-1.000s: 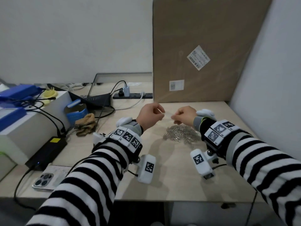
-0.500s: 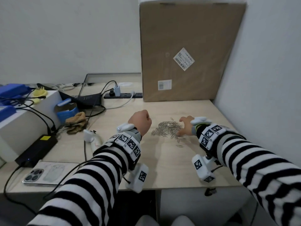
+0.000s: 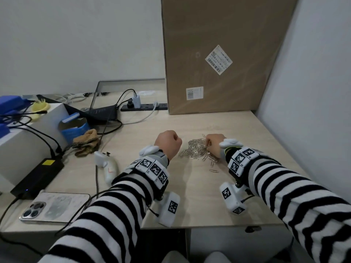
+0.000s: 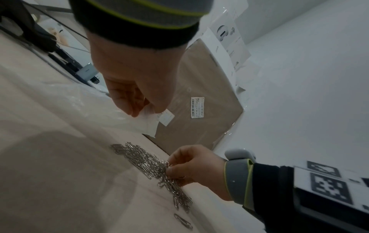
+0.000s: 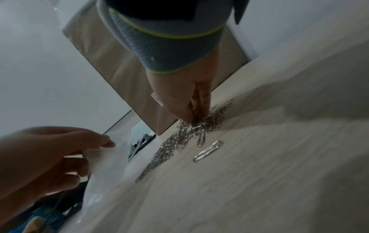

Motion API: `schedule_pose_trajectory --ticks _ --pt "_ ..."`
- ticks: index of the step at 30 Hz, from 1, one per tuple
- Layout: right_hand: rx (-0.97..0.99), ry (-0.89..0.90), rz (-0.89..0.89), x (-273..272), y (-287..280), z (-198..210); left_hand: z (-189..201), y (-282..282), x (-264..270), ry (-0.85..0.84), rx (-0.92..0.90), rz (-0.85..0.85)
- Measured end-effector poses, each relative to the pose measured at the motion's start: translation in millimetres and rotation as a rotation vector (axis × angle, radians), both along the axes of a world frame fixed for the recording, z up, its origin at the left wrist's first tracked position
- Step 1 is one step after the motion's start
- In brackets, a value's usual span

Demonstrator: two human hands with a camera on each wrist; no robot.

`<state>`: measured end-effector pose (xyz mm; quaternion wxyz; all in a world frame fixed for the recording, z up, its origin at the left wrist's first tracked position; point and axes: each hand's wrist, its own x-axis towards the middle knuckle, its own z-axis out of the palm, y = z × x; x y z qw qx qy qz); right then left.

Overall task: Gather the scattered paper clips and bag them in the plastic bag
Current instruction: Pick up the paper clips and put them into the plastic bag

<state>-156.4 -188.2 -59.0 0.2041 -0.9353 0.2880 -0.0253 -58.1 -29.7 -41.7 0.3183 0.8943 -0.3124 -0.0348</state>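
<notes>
A heap of silver paper clips (image 3: 195, 151) lies on the pale wooden desk (image 3: 247, 133), between my two hands. My right hand (image 3: 213, 147) is down on the heap's right side, its fingers curled into the clips (image 4: 159, 167) and pinching several. One stray clip (image 3: 213, 170) lies nearer me, seen large in the right wrist view (image 5: 208, 151). My left hand (image 3: 168, 142) hovers just left of the heap and pinches the edge of a clear plastic bag (image 4: 111, 113), which droops onto the desk (image 5: 101, 165).
A tall cardboard box (image 3: 218, 54) stands against the wall behind the heap. On the left lie a white handheld device (image 3: 107, 165), a phone (image 3: 55, 207), a black power brick (image 3: 38, 177), cables, a brown cloth (image 3: 86, 141) and a white box. The wall is close on the right.
Both hands came down from in front of the box toward the desk. The right hand dropped onto the clip heap and curled into it; the left hand settled beside the heap, still pinching the bag.
</notes>
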Motion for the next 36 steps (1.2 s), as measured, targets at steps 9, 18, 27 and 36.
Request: schedule_pose_trajectory --ticks 9,18,27,36 --pt "0.306 -0.453 -0.267 -19.7 -18.1 11.2 2.5 -27.4 -13.0 0.181 -0.09 -0.007" --pt "0.54 -0.795 -0.252 -12.7 -8.5 53.7 13.8 -37.2 -26.2 0.455 -0.28 0.017" --pt "0.645 -0.779 -0.119 -5.8 10.8 71.2 23.8 -50.4 -27.5 0.563 -0.406 0.019" --pt "0.185 -0.432 -0.083 -10.6 5.1 62.9 22.7 -51.6 -31.2 0.538 -0.421 0.025"
